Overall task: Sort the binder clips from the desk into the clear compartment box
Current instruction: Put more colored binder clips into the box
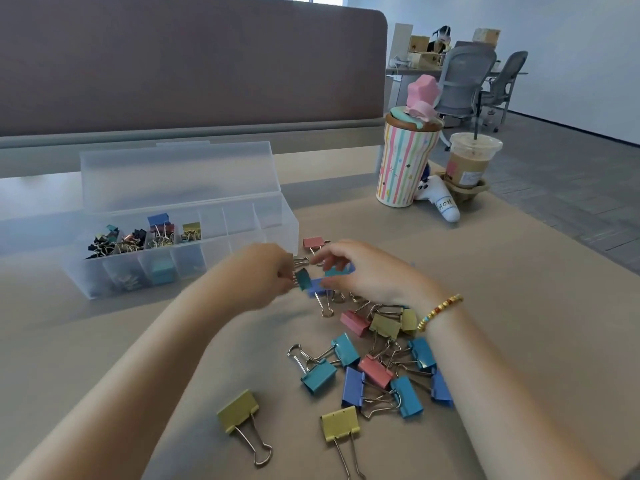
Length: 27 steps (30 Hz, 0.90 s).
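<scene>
Left hand (pixel 266 271) pinching teal clip (pixel 303 278) by its wire handles, just right of the box (pixel 242 244); right hand (pixel 360 271) curled around another teal clip (pixel 341 270). Best carried singly, dropped into matching compartment, loose pile on worktop (pixel 104 341) undisturbed.

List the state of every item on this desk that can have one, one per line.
Compartment box: lid open, several compartments partly filled.
Teal clip: pinched by the left hand.
Right hand: fingers curled over a blue clip.
Striped tumbler: upright, lidded.
Iced coffee cup: upright, lidded, straw in.
</scene>
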Each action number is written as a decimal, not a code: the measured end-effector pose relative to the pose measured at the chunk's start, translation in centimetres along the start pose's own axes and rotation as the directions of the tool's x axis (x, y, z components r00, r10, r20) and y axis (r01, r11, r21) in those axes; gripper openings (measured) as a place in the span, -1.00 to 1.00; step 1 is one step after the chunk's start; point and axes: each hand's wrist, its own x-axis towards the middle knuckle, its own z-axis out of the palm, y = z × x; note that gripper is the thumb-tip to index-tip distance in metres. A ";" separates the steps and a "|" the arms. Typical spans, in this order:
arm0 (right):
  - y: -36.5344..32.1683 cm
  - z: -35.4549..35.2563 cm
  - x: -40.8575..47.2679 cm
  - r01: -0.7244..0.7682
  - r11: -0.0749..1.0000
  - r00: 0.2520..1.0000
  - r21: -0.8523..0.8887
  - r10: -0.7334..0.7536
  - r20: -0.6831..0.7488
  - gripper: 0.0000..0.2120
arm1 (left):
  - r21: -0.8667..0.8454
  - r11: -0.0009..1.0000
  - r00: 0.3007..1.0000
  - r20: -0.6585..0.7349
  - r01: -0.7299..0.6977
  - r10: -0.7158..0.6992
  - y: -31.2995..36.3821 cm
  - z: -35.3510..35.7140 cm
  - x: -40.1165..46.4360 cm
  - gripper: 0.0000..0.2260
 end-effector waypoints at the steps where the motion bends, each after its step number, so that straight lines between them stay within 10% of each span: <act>1: -0.4 0.4 0.2 0.024 1.000 1.000 0.013 -0.024 -0.015 -0.75 | -0.073 0.997 1.000 -0.014 -0.003 0.002 -0.3 -0.6 -0.1 -0.82; 11: -4.4 1.9 3.5 0.150 0.967 0.967 0.205 -0.100 -0.234 -0.92 | -0.461 0.887 0.980 -0.161 0.027 -0.113 -5.7 -2.1 -1.6 -0.85; 19: -9.2 3.5 9.6 0.234 0.936 0.959 0.264 -0.178 -0.219 -0.93 | -0.688 0.725 0.829 -0.379 0.046 -0.412 -14.0 -3.4 -2.7 -0.71; 27: -10.3 5.2 16.2 0.178 0.984 0.951 -0.031 -0.180 -0.253 -0.80 | -0.764 0.638 0.753 -0.364 0.095 -0.548 -17.3 -3.1 -1.2 -0.75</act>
